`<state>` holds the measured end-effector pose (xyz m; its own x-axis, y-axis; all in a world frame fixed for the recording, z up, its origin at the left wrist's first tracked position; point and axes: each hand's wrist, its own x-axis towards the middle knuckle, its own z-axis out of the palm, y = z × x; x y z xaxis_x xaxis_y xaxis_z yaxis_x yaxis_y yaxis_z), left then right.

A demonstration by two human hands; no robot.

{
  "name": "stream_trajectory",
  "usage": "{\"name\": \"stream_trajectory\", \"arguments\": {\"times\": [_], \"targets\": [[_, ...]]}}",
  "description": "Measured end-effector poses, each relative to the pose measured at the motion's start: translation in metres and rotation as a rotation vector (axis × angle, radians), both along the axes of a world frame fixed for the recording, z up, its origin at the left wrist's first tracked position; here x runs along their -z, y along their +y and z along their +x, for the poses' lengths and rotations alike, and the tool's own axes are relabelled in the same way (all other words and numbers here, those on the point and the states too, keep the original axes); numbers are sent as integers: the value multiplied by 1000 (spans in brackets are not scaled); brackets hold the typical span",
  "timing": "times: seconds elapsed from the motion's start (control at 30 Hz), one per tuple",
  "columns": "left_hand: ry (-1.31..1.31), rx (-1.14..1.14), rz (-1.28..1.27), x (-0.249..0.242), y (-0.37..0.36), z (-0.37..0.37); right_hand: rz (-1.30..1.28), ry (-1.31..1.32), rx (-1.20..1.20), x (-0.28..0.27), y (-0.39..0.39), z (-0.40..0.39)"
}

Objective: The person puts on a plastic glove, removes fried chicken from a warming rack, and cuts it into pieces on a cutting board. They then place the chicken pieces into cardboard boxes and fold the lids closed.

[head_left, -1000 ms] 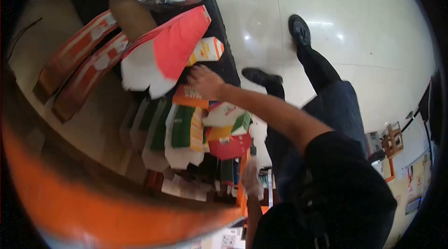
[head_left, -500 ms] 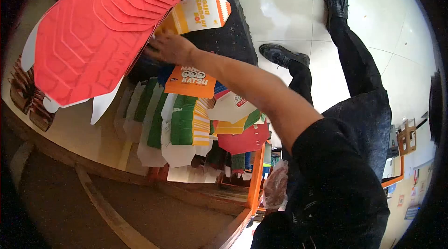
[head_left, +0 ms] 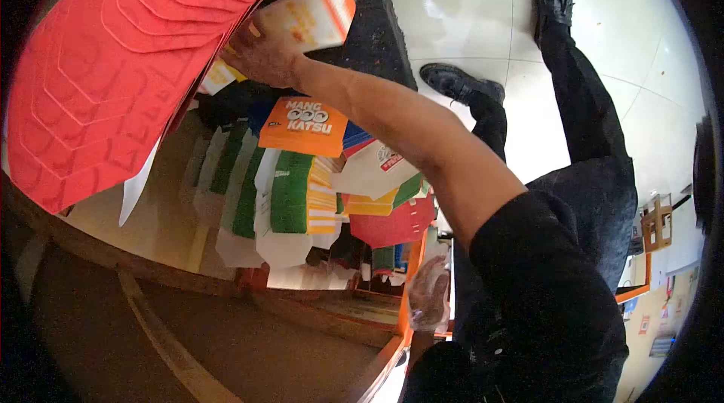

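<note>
My right hand [head_left: 264, 52], bare and slightly blurred, is closed on a folded white-and-orange carton [head_left: 313, 18], with the fingers partly hidden. Another yellow-and-white carton piece [head_left: 217, 77] shows below that hand. Close by on the left rises a big stack of red flat carton blanks [head_left: 113, 93]. Under my forearm lies an orange carton [head_left: 304, 127] lettered "MANG KATSU". My left hand [head_left: 430, 293] wears a clear plastic glove and is beside the orange post, with its fingers loosely extended and no object visible in them.
Stacked green-and-white cartons [head_left: 290, 192] and a red carton [head_left: 392, 222] line the shelf. An orange post [head_left: 411, 267] stands at its end. A black ledge [head_left: 369, 48] borders the white tiled floor [head_left: 460, 10], where my black shoes [head_left: 460, 82] rest.
My right hand has shifted slightly left and up, and the white-and-orange carton has moved with it. The red stack appears farther left and lower. My gloved left hand has moved left toward the post.
</note>
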<state>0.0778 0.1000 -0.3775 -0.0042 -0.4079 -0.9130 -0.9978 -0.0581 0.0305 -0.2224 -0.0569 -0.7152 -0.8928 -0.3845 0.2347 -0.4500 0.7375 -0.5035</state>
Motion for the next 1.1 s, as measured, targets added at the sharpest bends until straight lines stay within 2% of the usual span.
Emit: {"name": "stream_trajectory", "arguments": {"times": [0.07, 0.13, 0.17, 0.23, 0.3, 0.37, 0.4, 0.47, 0.5, 0.57, 0.6, 0.67, 0.7, 0.73, 0.77, 0.8, 0.83, 0.87, 0.9, 0.93, 0.97, 1.03, 1.1], "targets": [[-59, 293, 56, 2, -10, -22, -139, 69, -99, -22, 1, 3], [70, 312, 44, 12, -1, -14, -54, 26, -107, -31, 6, 5], [37, 350, 47, 10, -5, -10, -11, 6, -112, -36, 9, 5], [-31, 425, 54, 5, -11, -10, -185, 54, -159, -44, 8, 8], [153, -264, 1, 11, -4, 15, -251, 124, -179, -23, 14, -4], [93, -23, 31, -1, -2, -2, -285, 119, -128, -21, 14, -5], [104, 104, 34, 16, -8, -11, -332, 126, -187, -29, 11, -5], [144, -61, 38, 38, -8, -18, -438, 200, -289, -54, 15, 2], [125, -152, 35, 25, -3, -16, -511, 250, -329, -70, 21, 18], [197, 8, 72, 15, -6, 9, -702, -58, -375, -98, 43, 51], [205, 80, 102, 16, 0, -15, -771, -187, -395, -104, 63, 64], [239, 188, 185, 3, 13, -36, -1032, -468, -28, -119, 108, 105], [233, 288, 220, -14, 21, -46, -928, -638, 94, -138, 152, 117], [248, 392, 247, -32, 31, -62, -700, -941, 259, -157, 195, 132], [281, 494, 253, -53, 38, -78, -914, -1303, 475, -181, 242, 143], [320, 519, 249, -80, 45, -86, -1286, -1480, 738, -198, 286, 155], [391, 623, 254, -115, 51, -105, -1351, -1563, 872, -238, 338, 143], [471, 706, 233, -153, 56, -125, -1518, -1457, 952, -292, 380, 126], [556, 770, 183, -188, 56, -143, -1678, -1299, 821, -336, 408, 106], [658, 684, 215, -219, 53, -154, -1801, -1355, 844, -382, 435, 90], [777, 616, 174, -242, 51, -153, -1933, -1264, 688, -429, 444, 60], [650, 492, 197, -314, 50, -174, -1944, -1284, 196, -515, 455, 7], [925, 295, 227, -317, 43, -158, -1862, -1349, 117, -545, 452, -30]]}}
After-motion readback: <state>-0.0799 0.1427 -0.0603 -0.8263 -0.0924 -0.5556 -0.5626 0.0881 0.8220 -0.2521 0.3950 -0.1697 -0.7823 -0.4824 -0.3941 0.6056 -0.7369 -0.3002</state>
